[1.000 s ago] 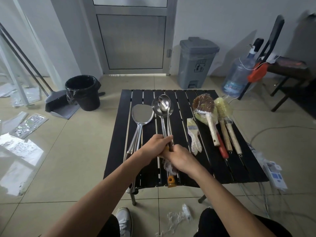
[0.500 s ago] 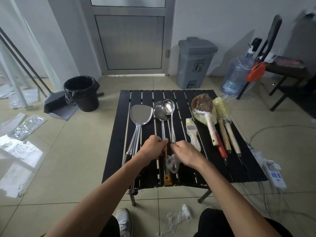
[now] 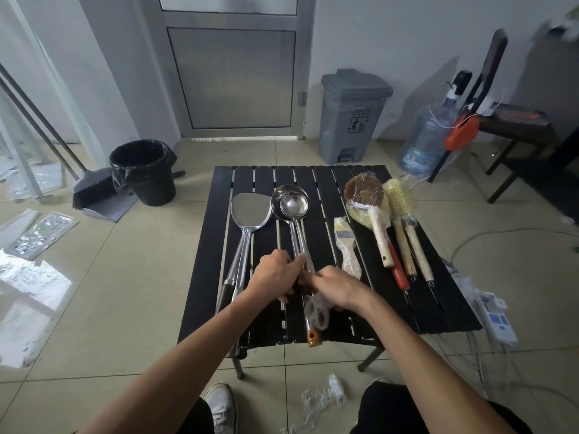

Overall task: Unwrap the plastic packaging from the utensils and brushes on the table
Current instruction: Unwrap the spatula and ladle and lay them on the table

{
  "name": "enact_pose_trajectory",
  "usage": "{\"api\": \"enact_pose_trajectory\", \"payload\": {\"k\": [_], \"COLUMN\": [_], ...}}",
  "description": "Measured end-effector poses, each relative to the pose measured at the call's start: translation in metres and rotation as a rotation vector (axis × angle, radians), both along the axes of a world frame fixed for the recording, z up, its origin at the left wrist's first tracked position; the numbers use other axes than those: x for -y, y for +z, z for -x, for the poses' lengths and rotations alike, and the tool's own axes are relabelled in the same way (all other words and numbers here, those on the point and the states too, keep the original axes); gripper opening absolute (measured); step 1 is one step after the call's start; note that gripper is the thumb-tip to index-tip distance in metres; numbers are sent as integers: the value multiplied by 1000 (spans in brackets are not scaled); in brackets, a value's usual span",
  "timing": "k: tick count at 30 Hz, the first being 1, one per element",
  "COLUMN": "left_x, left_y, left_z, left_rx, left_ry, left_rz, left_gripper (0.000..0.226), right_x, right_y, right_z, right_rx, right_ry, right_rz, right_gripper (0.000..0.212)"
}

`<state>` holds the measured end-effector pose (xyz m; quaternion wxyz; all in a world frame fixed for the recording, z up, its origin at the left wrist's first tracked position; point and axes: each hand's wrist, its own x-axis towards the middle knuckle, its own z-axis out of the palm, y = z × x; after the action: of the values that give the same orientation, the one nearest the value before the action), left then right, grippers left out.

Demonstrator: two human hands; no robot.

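Two steel ladles (image 3: 293, 205) lie stacked on the black slatted table (image 3: 438, 311), handles toward me. My left hand (image 3: 275, 275) grips their handles. My right hand (image 3: 336, 286) pinches a crumpled strip of clear plastic wrap (image 3: 316, 313) that hangs off the handles above an orange handle tip (image 3: 313, 338). A steel spatula (image 3: 249, 214) lies to the left. To the right lie a wrapped paintbrush (image 3: 346, 249), a wrapped round brown brush (image 3: 365, 192) and a wrapped yellow bottle brush (image 3: 399, 198).
Torn plastic (image 3: 326, 399) lies on the floor between my feet. A black bin (image 3: 144, 170) and dustpan (image 3: 103, 198) stand left, a grey pedal bin (image 3: 354, 117) behind the table, a water jug (image 3: 427, 139) and chair (image 3: 513, 120) right. A power strip (image 3: 498, 317) and cables lie by the table's right edge.
The ladles have come down from a raised tilt to lie on the table. My right hand has drawn the wrap down along the handles and moved closer to my left hand.
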<state>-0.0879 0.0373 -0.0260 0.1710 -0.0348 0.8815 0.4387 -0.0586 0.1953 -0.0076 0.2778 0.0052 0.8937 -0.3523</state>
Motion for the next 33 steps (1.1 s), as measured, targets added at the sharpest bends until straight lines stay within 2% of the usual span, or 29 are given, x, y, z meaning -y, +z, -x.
{"api": "enact_pose_trajectory", "payload": {"k": [6, 9, 11, 13, 15, 17, 20, 25, 28, 30, 33], "left_x": [-1, -2, -3, -3, -2, -1, -1, -1, -1, -2, -1], "left_y": [-4, -3, 0, 5, 8, 9, 8, 4, 3, 3, 5], "left_z": [2, 2, 0, -2, -5, -8, -13, -17, -17, -18, -19], "left_rx": [-56, -63, -107, -171, -213, -224, -224, -261, -293, -311, -348], "left_ry": [-15, 9, 27, 40, 28, 1, -20, -25, -15, -29, -53], "left_rz": [162, 192, 214, 198, 168, 144, 167, 147, 133, 109, 96], "left_gripper": [48, 49, 49, 48, 47, 43, 36, 34, 34, 34, 32], "right_x": [8, 3, -6, -19, -38, -56, -83, -147, -196, -231, -279], "right_y": [-7, -2, 6, 18, 28, 34, 40, 49, 47, 37, 11], "right_z": [-8, -10, -10, -11, -13, -16, -20, -28, -28, -27, -23], "right_rx": [-156, -179, -180, -81, 37, 82, 94, -60, -196, -264, -271], "right_ry": [56, -7, -91, -183, -204, -207, -246, -368, -526, -728, -1063], "right_rz": [-126, -75, 37, 256, 507, 665, 805, 924, 983, 1004, 912], "right_gripper": [68, 67, 64, 60, 47, 33, 20, 25, 26, 25, 33]}}
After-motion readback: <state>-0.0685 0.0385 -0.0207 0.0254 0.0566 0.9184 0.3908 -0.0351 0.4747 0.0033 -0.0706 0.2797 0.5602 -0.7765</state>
